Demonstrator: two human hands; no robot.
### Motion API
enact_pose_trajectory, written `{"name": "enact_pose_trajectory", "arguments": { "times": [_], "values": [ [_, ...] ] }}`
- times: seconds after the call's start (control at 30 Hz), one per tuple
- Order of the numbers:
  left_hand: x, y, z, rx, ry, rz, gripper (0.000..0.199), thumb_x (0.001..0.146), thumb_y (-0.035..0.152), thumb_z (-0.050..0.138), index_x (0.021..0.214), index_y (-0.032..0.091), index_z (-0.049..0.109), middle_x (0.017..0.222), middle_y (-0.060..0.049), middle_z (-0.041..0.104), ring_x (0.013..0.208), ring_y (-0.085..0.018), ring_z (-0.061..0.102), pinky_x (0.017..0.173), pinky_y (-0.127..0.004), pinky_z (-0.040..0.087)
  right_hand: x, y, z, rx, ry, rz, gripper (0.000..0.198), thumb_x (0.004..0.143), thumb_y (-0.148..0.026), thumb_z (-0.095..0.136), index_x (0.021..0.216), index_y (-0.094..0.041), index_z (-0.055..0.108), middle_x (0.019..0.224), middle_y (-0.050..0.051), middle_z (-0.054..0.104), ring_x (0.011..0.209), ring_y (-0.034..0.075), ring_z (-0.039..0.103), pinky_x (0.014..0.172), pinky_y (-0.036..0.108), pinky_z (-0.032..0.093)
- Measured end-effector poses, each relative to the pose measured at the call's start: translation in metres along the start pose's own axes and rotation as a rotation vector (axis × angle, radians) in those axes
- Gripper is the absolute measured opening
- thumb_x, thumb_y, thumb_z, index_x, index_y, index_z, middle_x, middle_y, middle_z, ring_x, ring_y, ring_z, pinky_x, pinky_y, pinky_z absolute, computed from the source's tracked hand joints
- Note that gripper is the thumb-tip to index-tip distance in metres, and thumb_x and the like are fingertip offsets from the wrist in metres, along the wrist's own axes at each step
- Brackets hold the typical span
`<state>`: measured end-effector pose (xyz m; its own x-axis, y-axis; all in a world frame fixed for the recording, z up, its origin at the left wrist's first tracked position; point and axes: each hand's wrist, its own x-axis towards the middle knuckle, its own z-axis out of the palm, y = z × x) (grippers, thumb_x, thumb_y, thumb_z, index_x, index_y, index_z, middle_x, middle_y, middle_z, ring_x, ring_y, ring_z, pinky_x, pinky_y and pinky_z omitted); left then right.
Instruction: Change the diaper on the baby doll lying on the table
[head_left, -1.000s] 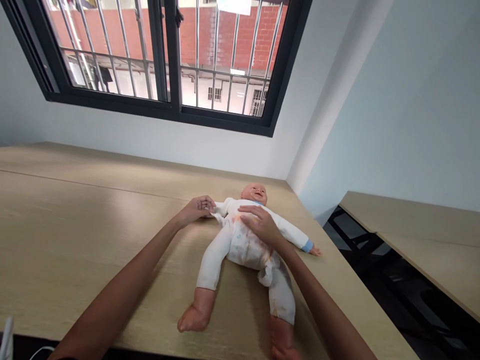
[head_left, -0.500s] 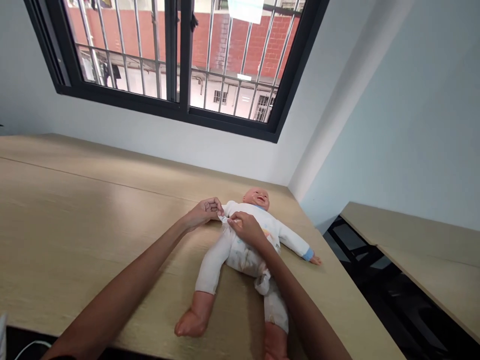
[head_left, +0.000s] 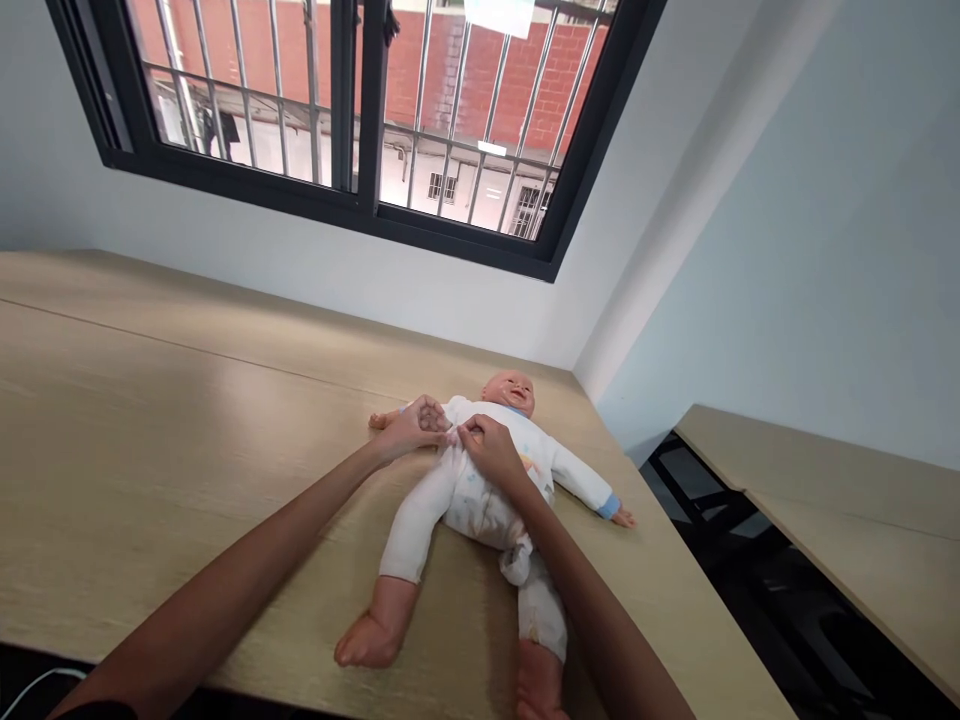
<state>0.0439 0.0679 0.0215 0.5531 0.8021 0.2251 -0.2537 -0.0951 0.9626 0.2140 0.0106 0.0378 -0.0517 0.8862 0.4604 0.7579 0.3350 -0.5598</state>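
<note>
A baby doll [head_left: 509, 394] lies on its back on the wooden table, dressed in a white top with blue cuffs and white leggings [head_left: 412, 530]. At the doll's waist, on the side to my left, my left hand [head_left: 421, 424] pinches a bit of white cloth. Close beside it my right hand [head_left: 489, 445] also has its fingers closed on the white cloth at the waist, partly hiding the doll's belly. A bunched white knot of cloth [head_left: 516, 562] sits at the top of the other leg. Both doll feet are bare.
The wooden table [head_left: 187, 450] reaches to the wall under a barred window [head_left: 360, 110]. To the right, past a dark gap, stands another wooden surface [head_left: 825, 480]. A white cable [head_left: 45, 680] shows at the lower left.
The hands remain together at the doll's waist, with my left hand slightly nearer to the right one. The doll's arm on the left now shows beyond my left hand. The view has shifted slightly.
</note>
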Motion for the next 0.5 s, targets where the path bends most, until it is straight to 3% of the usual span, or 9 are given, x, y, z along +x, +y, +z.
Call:
{"name": "enact_pose_trajectory", "arguments": {
  "times": [0.1,0.2,0.5],
  "values": [
    [0.0,-0.008,0.007,0.078,-0.014,-0.017,0.052,0.057,0.03,0.083,0.082,0.02,0.039,0.063,0.009,0.05,0.054,-0.007,0.048,0.05,-0.019,0.035,0.0,0.0,0.0,0.022,-0.003,-0.005,0.016,0.085,-0.022,0.053,0.071,-0.017,0.058,0.078,0.003,0.064,0.076,0.015,0.056,0.073,0.026,0.039],
    [-0.002,-0.009,0.012,0.148,0.04,-0.025,0.046,0.062,0.035,0.078,0.082,0.02,0.039,0.056,0.011,0.045,0.049,-0.008,0.045,0.049,-0.021,0.034,0.0,0.0,0.0,0.021,-0.008,-0.023,0.016,0.086,-0.023,0.052,0.072,-0.017,0.057,0.078,0.002,0.063,0.077,0.015,0.056,0.074,0.026,0.039],
    [-0.002,0.006,0.003,0.175,0.062,-0.068,0.028,0.06,0.03,0.073,0.071,0.017,0.051,0.059,0.004,0.058,0.055,-0.01,0.053,0.053,-0.021,0.039,-0.001,0.002,0.002,-0.01,0.025,-0.043,0.014,0.086,-0.02,0.052,0.072,-0.017,0.055,0.079,0.003,0.062,0.079,0.015,0.055,0.076,0.026,0.039]
  ]
}}
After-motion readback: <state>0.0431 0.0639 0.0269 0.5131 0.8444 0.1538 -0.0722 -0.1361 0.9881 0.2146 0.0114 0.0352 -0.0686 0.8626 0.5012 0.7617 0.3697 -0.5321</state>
